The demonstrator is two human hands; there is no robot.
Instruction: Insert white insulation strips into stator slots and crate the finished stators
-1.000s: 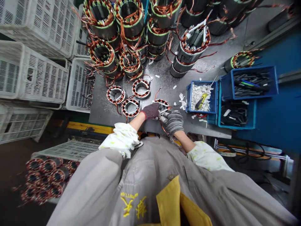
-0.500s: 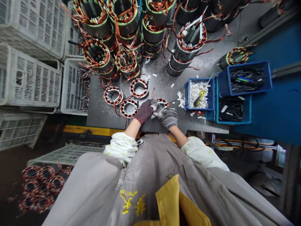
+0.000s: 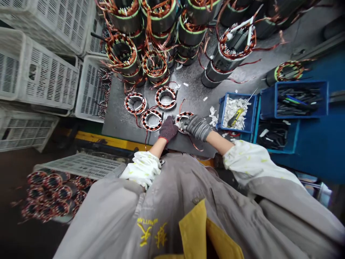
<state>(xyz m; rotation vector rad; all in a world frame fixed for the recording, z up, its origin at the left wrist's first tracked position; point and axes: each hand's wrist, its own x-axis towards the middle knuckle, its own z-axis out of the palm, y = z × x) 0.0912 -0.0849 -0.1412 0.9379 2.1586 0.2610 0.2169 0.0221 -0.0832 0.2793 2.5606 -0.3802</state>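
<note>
A small wound stator ring point(image 3: 184, 114) with copper coils and white lacing lies on the grey metal bench in front of me. My left hand point(image 3: 168, 128), in a maroon glove, is at its left side with bent fingers closed against the rim. From the right, my right hand point(image 3: 198, 127), in a grey striped glove, is curled over the ring's near right side. The fingertips of both hands are partly hidden. A red lead trails from under the right hand. Close by on the left stand similar rings, among them a laced ring point(image 3: 151, 120) beside my left hand.
Stacked larger stators point(image 3: 122, 54) line the back. On the right, a blue bin point(image 3: 219, 117) holds white scraps and a yellow-handled screwdriver point(image 3: 236, 117); another blue bin point(image 3: 293, 117) holds black sleeves. Crates point(image 3: 51, 79) stand left; more stators point(image 3: 54, 194) lie below.
My right hand has turned and now reaches in from farther right, its back over the ring. More of the ring shows between the hands. The whole view has shifted slightly.
</note>
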